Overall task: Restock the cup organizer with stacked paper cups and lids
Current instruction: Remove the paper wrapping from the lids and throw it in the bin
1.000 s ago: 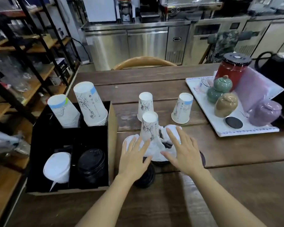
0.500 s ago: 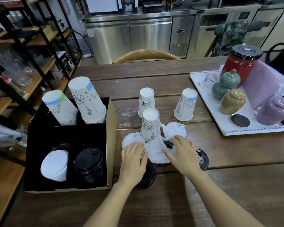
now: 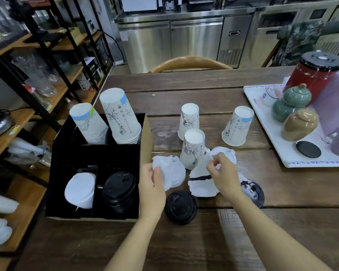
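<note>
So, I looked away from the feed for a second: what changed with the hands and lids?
Both hands, flat over the white lids a second ago, have curled: the left hand grips a few, the right hand pinches one. The cups, black lid and organizer stayed put.

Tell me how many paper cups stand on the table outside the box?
3, all upside down: a back cup, a right cup, and a front cup among the white lids.
</note>
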`<state>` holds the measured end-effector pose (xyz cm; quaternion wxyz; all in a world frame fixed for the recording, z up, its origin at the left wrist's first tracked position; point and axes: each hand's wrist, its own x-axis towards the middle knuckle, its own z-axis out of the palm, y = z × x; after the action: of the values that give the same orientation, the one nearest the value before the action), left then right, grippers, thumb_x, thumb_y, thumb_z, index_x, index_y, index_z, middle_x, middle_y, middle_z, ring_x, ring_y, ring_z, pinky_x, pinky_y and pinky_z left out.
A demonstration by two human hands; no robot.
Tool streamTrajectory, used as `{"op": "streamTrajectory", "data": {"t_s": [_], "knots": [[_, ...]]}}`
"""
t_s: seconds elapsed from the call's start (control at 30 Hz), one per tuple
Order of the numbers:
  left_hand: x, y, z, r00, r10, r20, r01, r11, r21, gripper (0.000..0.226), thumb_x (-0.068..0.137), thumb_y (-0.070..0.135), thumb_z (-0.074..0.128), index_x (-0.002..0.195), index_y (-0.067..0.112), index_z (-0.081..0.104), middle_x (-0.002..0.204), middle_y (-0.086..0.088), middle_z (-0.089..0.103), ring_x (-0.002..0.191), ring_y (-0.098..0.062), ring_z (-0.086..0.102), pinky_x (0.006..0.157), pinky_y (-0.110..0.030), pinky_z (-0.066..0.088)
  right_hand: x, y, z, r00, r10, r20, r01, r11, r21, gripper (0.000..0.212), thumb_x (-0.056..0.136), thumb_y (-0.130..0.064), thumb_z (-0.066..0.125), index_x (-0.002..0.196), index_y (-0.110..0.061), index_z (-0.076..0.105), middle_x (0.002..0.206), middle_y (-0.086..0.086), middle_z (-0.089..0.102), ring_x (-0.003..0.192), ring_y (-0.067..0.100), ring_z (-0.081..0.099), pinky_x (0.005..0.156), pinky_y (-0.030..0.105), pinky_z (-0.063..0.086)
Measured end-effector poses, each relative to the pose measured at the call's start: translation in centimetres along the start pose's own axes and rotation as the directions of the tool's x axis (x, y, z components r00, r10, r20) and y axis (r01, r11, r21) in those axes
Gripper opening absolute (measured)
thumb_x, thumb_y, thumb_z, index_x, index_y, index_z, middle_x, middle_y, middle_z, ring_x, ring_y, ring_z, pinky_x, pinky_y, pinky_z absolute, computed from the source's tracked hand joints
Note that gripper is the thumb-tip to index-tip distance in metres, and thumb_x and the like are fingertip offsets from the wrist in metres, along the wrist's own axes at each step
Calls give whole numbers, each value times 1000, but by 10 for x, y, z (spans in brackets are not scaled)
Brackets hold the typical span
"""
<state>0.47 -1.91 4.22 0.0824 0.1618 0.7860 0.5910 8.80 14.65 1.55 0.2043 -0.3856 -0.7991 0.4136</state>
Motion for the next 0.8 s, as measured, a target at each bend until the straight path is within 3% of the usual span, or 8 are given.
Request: {"op": "streamTrajectory", "data": {"t_s": [0.13, 0.23, 0.33, 0.43, 0.57, 0.6, 0.7, 0.8], "knots": [[1, 4, 5, 999, -22, -32, 23, 1000, 14, 25, 99, 10, 36, 86, 30, 44, 85, 14, 52, 81, -3, 53, 64, -2, 38, -4, -12, -23, 985, 19, -172, -2, 995, 99, 18, 89, 4, 42, 77, -10, 39, 77, 13, 48, 71, 25, 40, 53, 12, 34], [-2, 6, 16, 999, -19, 51, 15, 997, 79, 19, 98, 9, 34, 100, 18, 49, 93, 3, 56, 85, -14, 53, 63, -10, 36, -7, -13, -36, 979, 48, -198, -25, 992, 120, 11, 89, -3, 38, 96, -9, 44, 89, 7, 55, 80, 26, 48, 65, 31, 40], [-7, 3, 39, 950, 1, 313, -84, 964, 253, 18, 94, 25, 48, 109, 15, 53, 107, -1, 48, 93, -20, 52, 74, -27, 37, -8, -5, -44, 976, 43, -214, -44, 999, 0, 28, 87, -22, 50, 112, -10, 48, 102, 3, 58, 91, 25, 52, 79, 39, 43], [-16, -2, 66, 867, 34, 497, -305, 825, 475, 43, 81, 48, 61, 111, 19, 54, 103, -3, 42, 92, -23, 51, 78, -33, 45, -9, 6, -49, 978, 68, -197, -83, 994, -70, 30, 85, -26, 62, 106, -7, 52, 101, 2, 57, 92, 22, 52, 75, 35, 40], [-20, -16, 103, 764, 23, 645, -523, 608, 598, 61, 76, 54, 64, 126, 24, 48, 113, -9, 44, 105, -28, 45, 87, -35, 38, -9, 20, -53, 985, 70, -157, -90, 989, -120, 22, 84, -16, 61, 102, -7, 51, 97, 1, 56, 89, 22, 52, 73, 32, 36], [-18, -20, 110, 768, 32, 640, -543, 563, 623, 58, 73, 52, 68, 121, 23, 53, 110, -9, 48, 101, -29, 49, 83, -34, 40, -8, 22, -54, 987, 67, -146, -86, 989, -124, 21, 85, -14, 60, 103, -8, 51, 98, 0, 56, 92, 23, 53, 73, 32, 36], [-17, -23, 118, 783, 128, 609, -583, 492, 646, 29, 61, 31, 84, 75, 17, 63, 76, -5, 54, 67, -25, 56, 55, -28, 35, -2, 30, -56, 992, 53, -117, -75, 980, -187, 22, 87, -13, 56, 109, -11, 56, 110, 1, 61, 101, 20, 56, 76, 30, 37], [-17, -30, 114, 801, 208, 561, -547, 633, 547, 20, 81, 15, 64, 68, 13, 49, 78, -6, 44, 70, -26, 47, 59, -29, 29, 7, 32, -55, 994, 61, -91, -82, 966, -244, 24, 88, -17, 57, 112, -11, 59, 118, 5, 60, 106, 23, 56, 82, 33, 42]]}}
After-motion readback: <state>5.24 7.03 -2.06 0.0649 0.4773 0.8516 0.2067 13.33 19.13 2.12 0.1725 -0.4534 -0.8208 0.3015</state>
